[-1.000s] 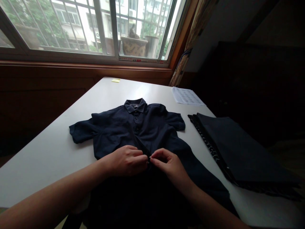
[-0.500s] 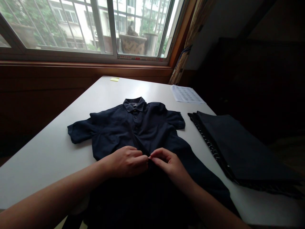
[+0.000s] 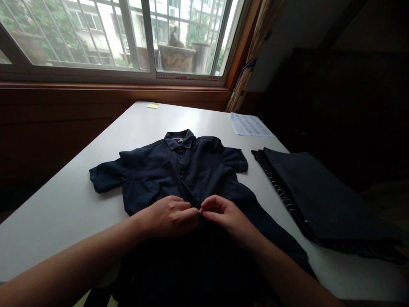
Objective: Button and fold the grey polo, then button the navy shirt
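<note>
A dark navy short-sleeved shirt (image 3: 150,166) lies face up on the white table (image 3: 64,200), its collar pointing toward the window. Small buttons run down from the collar along the front placket. My left hand (image 3: 174,216) is closed at the placket, low on the shirt front, with its fingers curled on the cloth. Meeting it there, my right hand (image 3: 220,213) pinches with thumb and index finger at the same spot. The fingertips of both hands almost touch. Whatever button or edge lies between them is hidden, and the lower shirt is lost in dark shadow.
To the right lies a stack of folded dark cloth (image 3: 319,192) with a patterned edge. Printed paper sheets (image 3: 251,125) rest at the far right corner, and a yellow sticky note (image 3: 152,105) sits at the far edge. Beyond are a barred window (image 3: 111,38) and a tied curtain (image 3: 244,81).
Both hands stay at the same place on the placket, with only a slight shift of the right hand's fingers. The whole view has moved very slightly.
</note>
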A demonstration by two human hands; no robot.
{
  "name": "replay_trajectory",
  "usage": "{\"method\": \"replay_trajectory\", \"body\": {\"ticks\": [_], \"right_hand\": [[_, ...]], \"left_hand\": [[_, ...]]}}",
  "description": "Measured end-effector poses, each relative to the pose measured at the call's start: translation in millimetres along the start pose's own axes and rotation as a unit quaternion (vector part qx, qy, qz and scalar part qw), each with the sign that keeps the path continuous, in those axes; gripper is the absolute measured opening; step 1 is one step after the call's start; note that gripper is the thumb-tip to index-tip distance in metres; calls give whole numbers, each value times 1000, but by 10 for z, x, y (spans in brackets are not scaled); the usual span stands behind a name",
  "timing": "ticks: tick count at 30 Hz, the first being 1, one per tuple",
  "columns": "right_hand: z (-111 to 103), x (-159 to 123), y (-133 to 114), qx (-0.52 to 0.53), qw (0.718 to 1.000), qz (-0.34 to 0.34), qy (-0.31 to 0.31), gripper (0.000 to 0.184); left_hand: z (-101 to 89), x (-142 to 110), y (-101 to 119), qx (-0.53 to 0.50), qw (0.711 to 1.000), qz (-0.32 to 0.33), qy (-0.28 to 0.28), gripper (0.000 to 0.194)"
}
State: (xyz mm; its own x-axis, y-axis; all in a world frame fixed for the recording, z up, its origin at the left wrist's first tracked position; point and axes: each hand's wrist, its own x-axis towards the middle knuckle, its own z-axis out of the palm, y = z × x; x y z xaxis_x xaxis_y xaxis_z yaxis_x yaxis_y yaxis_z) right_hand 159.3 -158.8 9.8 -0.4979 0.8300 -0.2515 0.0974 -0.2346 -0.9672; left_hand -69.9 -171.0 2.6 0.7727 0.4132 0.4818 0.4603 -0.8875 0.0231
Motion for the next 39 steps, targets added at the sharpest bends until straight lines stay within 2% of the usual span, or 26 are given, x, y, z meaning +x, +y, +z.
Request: {"method": "replay_trajectory", "body": {"ticks": [9, 16, 29, 39], "right_hand": [[22, 16, 16, -38, 999, -4, -11, 25], [14, 26, 27, -11, 1000, -13, -5, 24], [12, 22, -1, 8, 1000, 9, 22, 25], [3, 9, -2, 22, 1000, 11, 12, 18]], "left_hand": [[-6, 1, 4, 5, 1000, 6, -2, 23], [-11, -11, -7, -7, 1000, 21, -6, 20], [-39, 3, -12, -30, 999, 9, 26, 27], [-42, 1, 0, -25, 1000, 6, 6, 26]]}}
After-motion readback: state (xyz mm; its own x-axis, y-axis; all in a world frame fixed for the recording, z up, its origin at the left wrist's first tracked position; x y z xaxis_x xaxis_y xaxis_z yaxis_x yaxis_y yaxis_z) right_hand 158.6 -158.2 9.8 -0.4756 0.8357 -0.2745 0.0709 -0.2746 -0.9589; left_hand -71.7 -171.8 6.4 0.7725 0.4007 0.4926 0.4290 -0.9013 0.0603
